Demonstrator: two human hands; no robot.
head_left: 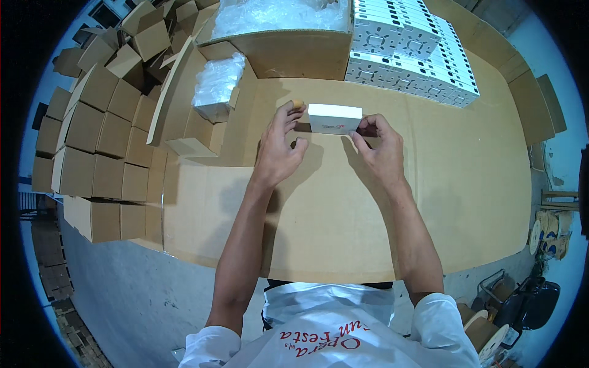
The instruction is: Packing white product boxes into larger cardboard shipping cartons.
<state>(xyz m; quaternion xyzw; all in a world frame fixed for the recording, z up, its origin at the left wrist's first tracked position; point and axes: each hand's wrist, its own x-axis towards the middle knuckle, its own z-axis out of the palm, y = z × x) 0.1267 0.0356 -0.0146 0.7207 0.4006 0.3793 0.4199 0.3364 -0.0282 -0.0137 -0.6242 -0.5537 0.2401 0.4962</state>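
A small white box [335, 118] with a little red mark on its front stands on the cardboard-covered table, a bit beyond the middle. My right hand [383, 147] pinches its right end, thumb in front and fingers behind. Just off the left end is my left hand [279, 147], thumb and fingers apart with nothing between them. One of its fingertips wears a tan cover [297, 104].
Left of my hands, an open cardboard tray [178, 116] holds a plastic-wrapped bundle [218, 86]. Behind stands a carton [294, 55] full of clear plastic bags. White patterned boxes [411, 73] are stacked at the back right. Brown cartons [92, 132] pile up at far left.
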